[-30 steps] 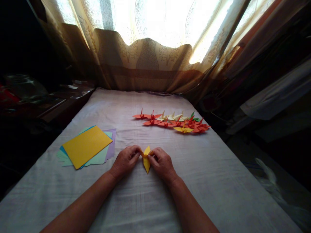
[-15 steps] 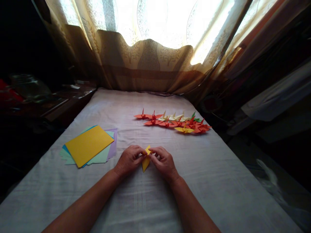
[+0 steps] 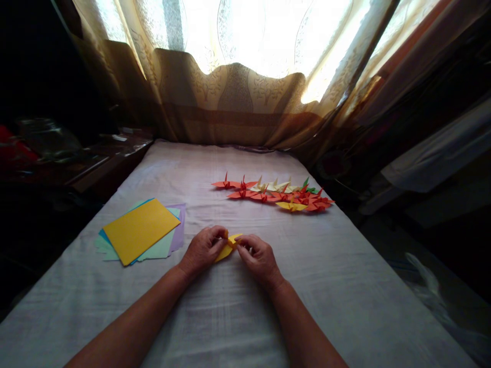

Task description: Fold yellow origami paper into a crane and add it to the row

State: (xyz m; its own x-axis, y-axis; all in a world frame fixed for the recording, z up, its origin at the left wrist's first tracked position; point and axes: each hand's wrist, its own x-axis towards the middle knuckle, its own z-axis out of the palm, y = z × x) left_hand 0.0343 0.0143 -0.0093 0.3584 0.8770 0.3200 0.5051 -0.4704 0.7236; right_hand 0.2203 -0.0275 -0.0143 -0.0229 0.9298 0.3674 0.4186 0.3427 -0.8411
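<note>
A small folded yellow origami paper [image 3: 226,249] is held between both hands, low over the pale sheet. My left hand [image 3: 205,249] pinches it from the left, its thumb and forefinger closed on the paper and covering part of it. From the right, my right hand [image 3: 258,255] grips the other side with thumb and fingertips. One pointed end slants down to the left, the other up to the right. The finer folds are too small to make out.
Left of my hands lies a stack of coloured paper [image 3: 141,230], yellow on top. Several folded paper cranes [image 3: 264,196], red, cream, yellow and green, stand in rows at the far right of the sheet-covered surface [image 3: 238,317]. A patterned curtain [image 3: 238,92] hangs behind.
The yellow folded paper has turned from nearly upright to a slant, its lower end swinging left. My left hand has shifted up slightly; my right hand has barely moved.
</note>
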